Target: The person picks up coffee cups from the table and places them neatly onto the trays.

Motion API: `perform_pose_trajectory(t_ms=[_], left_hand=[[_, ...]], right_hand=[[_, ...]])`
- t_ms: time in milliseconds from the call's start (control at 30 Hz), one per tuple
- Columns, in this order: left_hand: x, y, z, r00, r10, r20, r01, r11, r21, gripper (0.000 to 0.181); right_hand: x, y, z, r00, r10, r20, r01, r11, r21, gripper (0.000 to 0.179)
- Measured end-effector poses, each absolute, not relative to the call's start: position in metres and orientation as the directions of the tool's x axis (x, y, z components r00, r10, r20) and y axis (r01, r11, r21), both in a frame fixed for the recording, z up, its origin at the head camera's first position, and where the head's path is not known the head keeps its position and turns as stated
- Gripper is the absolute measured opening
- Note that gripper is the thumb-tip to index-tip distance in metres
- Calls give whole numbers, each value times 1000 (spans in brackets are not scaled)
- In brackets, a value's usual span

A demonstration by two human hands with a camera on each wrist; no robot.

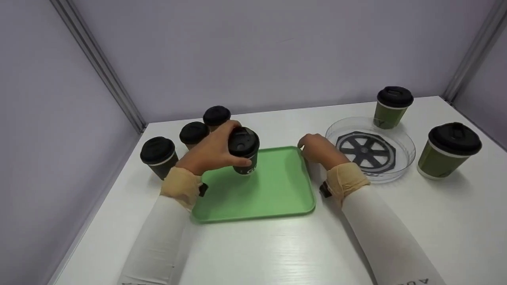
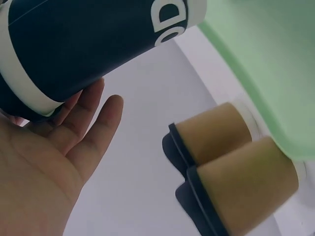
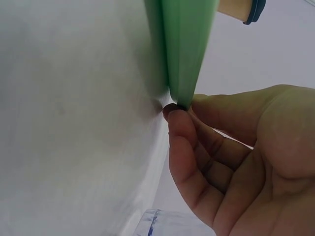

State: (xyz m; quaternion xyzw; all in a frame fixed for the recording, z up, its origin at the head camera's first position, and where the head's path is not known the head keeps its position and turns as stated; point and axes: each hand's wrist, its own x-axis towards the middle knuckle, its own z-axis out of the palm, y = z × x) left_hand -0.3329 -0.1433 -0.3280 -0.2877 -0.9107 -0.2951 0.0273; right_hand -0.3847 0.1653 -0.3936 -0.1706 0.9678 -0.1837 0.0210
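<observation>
My left hand [image 1: 212, 152] grips a dark paper coffee cup [image 1: 246, 158] with a black lid, thumb and fingers around its upper part. The cup is upright over the green tray [image 1: 277, 194]; white lettering shows on the cup [image 2: 88, 44] in the left wrist view. My right hand [image 1: 319, 149] is at the tray's far right corner. Close up, its thumb and curled fingers [image 3: 184, 152] pinch the rim of the tray [image 3: 187, 44]. Left of the tray stand three lidded cups, the nearest one [image 1: 159, 156] beside my left wrist; two brown ones [image 2: 251, 187] show in the left wrist view.
A round clear dish [image 1: 410, 156] with a dark spoked pattern sits right of my right hand. One green lidded cup [image 1: 390, 114] stands behind it, another [image 1: 439, 160] to its right. Walls [image 1: 277, 59] border the white table [image 1: 273, 253] at the back and sides.
</observation>
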Motion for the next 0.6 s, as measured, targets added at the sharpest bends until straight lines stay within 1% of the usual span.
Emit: perform_pose_trajectory(t_ms=[200,367,467,600], left_hand=[[-348,-125,-331,-803,540,252,583,624,520,91],[-357,-115,-333,-783,564,261,606,598,524,90],[-360,-110,-336,-779,574,251,608,596,525,88],[-364,-103,-339,-794,566,221,585,614,530,90]], right_hand=[[-384,168,-393,-940,-341,23,-326,872,-365,31],[-384,167,-392,-945,-327,20,-311,876,-368,30],[-383,166,-392,-944,-328,17,-312,878,-363,30],[-382,166,-390,-947,-322,1,-300,883,-362,29]])
